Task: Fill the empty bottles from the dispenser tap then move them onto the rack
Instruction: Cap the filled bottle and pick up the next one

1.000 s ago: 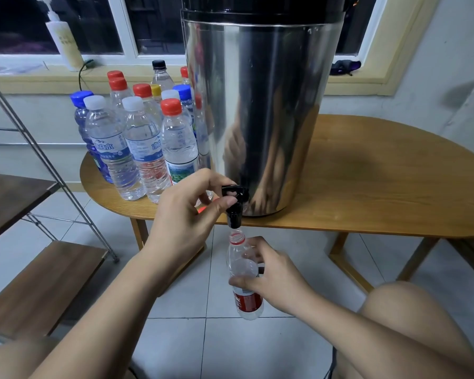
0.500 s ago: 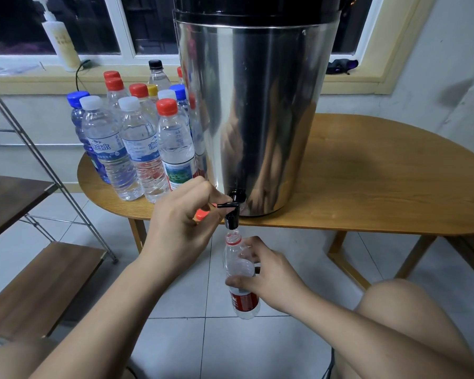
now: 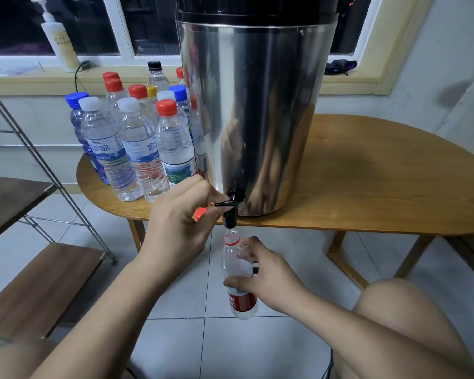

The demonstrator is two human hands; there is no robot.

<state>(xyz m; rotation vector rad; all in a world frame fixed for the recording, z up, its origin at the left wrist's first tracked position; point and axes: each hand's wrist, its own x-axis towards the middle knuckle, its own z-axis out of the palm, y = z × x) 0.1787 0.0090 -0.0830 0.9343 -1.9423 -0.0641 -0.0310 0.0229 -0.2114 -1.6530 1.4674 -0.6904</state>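
The clear plastic bottle with the red label hangs upright in the air below the desk edge, its open mouth lined up right under the black tap spout, so anything that runs out drops straight in. The right hand is wrapped round the bottle's middle, thumb in front and fingers behind, gripping low enough to leave the neck free. Whether water is running is too faint to tell.

The left hand has its fingers curled onto the tap's thin black lever, pinching it at the tip. A small red cap peeks out by that palm, probably this bottle's own; whether it is held or lying on the desk I cannot tell.

The tall polished steel dispenser sits at the front edge of the oval wooden desk, so the tap overhangs and a bottle fits beneath. The capped clear bottles crowd just beside it on the left, close at hand. The metal-framed rack with wooden shelves waits further left.
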